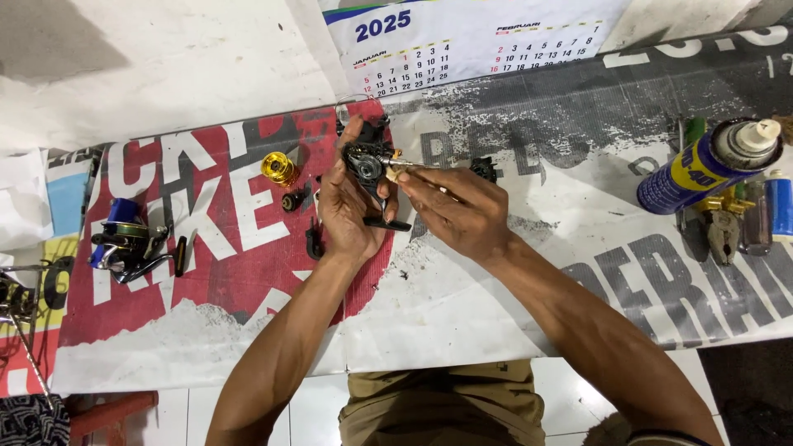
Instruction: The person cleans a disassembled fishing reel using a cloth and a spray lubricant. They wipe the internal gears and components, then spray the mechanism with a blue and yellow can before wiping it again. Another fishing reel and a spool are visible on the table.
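head view: your left hand [347, 206] grips the black reel body [366, 161], raised just above the desk [496, 297], open side toward you with the inner gear showing. your right hand [454, 211] pinches a slim tool [405, 168], its tip touching the body's right edge. both hands are clenched on their items; neither is free.

progress, as judged from the layout: the reel is already stripped. a gold spool [280, 168], a small black knob [291, 201] and a black part [314, 241] lie loose on the red banner left of the hand; another black part [484, 169] lies just beyond the right hand. work inside the body is under way; none of the loose parts is refitted.

a second, whole reel [128, 244] rests well apart at far left. spray can [702, 169] and pliers [724, 234] sit at far right.
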